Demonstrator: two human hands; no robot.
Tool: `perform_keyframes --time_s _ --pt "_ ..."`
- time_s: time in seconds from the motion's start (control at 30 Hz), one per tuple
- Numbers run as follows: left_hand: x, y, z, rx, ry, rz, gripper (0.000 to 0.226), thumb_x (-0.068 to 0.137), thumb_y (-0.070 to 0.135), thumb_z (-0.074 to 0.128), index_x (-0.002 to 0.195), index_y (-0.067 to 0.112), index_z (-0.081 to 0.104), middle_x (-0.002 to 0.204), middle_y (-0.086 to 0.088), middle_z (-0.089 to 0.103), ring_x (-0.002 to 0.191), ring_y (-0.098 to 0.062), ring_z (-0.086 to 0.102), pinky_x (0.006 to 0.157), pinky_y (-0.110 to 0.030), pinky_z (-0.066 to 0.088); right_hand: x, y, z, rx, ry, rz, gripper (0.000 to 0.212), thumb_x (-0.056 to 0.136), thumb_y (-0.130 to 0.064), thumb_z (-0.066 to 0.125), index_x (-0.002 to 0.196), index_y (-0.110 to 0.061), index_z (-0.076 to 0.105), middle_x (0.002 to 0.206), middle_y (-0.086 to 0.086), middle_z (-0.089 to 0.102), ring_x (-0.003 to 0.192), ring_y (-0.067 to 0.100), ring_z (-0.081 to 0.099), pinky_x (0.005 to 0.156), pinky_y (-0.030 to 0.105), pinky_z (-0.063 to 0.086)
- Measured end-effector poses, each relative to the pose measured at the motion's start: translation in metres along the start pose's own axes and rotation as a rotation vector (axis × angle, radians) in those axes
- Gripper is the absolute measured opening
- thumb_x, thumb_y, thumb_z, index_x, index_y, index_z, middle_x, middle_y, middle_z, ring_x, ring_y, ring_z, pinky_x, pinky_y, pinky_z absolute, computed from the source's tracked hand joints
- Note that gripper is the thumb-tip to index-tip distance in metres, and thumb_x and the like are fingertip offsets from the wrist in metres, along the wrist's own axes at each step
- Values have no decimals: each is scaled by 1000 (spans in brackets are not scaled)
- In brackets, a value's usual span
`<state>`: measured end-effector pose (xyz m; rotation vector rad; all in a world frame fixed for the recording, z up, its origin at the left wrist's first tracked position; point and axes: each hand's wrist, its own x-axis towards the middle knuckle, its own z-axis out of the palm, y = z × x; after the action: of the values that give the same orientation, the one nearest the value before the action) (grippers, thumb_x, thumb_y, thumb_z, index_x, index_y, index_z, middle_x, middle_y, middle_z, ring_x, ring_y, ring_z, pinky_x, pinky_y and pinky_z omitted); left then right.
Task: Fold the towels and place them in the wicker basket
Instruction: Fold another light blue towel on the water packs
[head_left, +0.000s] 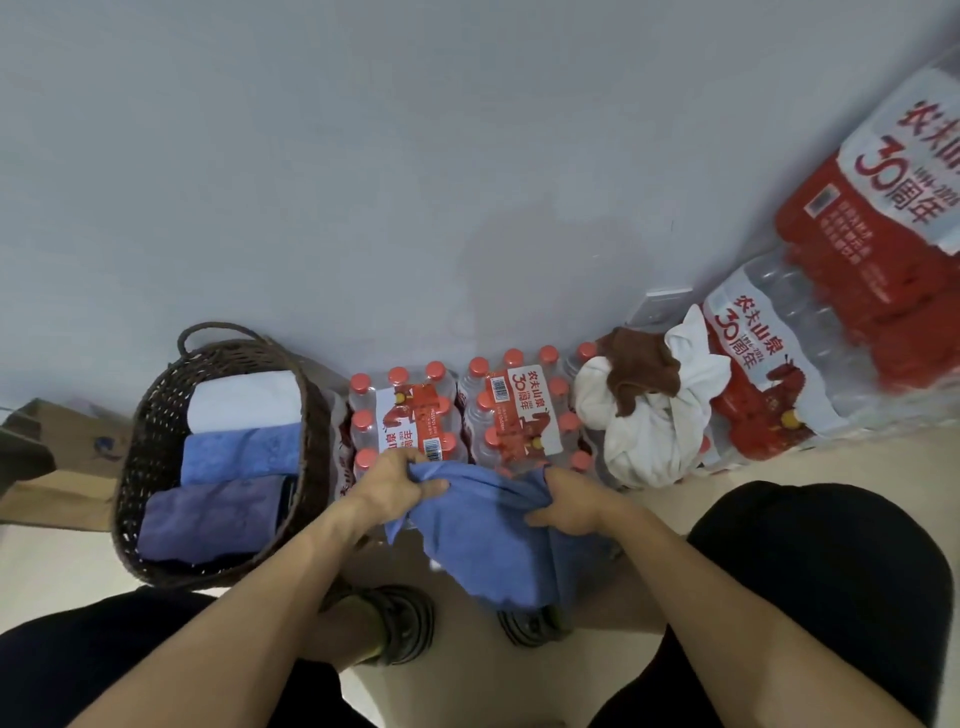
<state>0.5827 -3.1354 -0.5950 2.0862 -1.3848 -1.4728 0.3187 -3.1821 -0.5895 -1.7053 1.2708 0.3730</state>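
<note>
Both hands pinch the blue towel (483, 530) at its top edge, left hand (395, 480) and right hand (569, 501), so I'd pull it taut, square the corners, then fold toward the wicker basket (156, 415) at nine o'clock.

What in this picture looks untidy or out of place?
The pile of white towels with a brown towel on top lies crumpled on the water bottle packs, not folded. The three towels in the wicker basket lie neatly folded. The blue towel held by both hands hangs loose. Nothing looks spilled or damaged.
</note>
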Motion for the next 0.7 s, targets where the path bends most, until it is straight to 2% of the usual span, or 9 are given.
perform_keyframes --time_s 0.1,0.2,0.27,0.33,0.37,0.47,0.53,0.63,0.7 --pt "5 -3 -12 -153 204 -106 24 79 30 81 78 14 63 75 -1 68 68 -14 64 56 -20 48 4 8 -1 134 105 -54 21 89 -18 67 102 -20 52 104 0 59 100 20 59 83 34 51" --pt "10 -1 -18 -305 333 -111 26 84 26 77 66 13 63 52 9 63 51 -5 60 45 -16 46 12 9 0 208 212 -78 24 93 -17 65 111 -17 50 110 -3 55 100 16 56 78 19 46" --pt "14 1 -22 -435 376 -130 31 86 27 74 67 8 60 59 0 63 59 -13 59 56 -25 55 18 9 0 268 240 -66 32 91 -19 69 118 -16 52 115 -3 57 104 16 56 81 18 46" --pt "18 2 -26 -519 373 -148 31 88 31 72 83 1 64 79 -13 63 74 -23 58 79 -44 57 24 10 -4 372 260 -81 49 87 -20 74 129 -15 51 126 -2 58 115 18 56 95 29 48" --pt "21 3 -28 -526 371 -165 36 89 33 70 92 -2 66 85 -17 64 79 -26 60 84 -48 56 26 10 -6 425 286 -101 54 84 -20 77 131 -16 50 128 -4 58 117 18 55 99 32 47" --pt "31 3 -33 -419 391 -216 43 92 39 64 92 -3 66 88 -17 68 82 -30 64 78 -42 55 34 6 -14 607 389 -113 56 78 -31 82 125 -24 52 121 -14 59 108 6 57 93 27 48" --pt "38 2 -36 -310 407 -198 42 93 39 61 87 -2 67 83 -15 67 78 -28 62 70 -37 52 43 3 -19 673 428 -95 41 80 -43 78 113 -28 58 113 -17 63 103 1 59 87 24 51" --pt "48 0 -44 -97 457 -175 40 91 43 63 78 4 62 73 -7 63 69 -23 58 57 -30 42 59 1 -25 704 483 -49 14 90 -40 68 94 -29 61 103 -12 68 99 8 63 80 24 52" --pt "56 1 -49 10 510 -168 39 88 45 66 79 7 61 72 -4 61 65 -20 55 56 -29 38 68 0 -32 704 543 12 14 94 -36 63 94 -22 58 97 -5 68 94 14 64 75 27 52"
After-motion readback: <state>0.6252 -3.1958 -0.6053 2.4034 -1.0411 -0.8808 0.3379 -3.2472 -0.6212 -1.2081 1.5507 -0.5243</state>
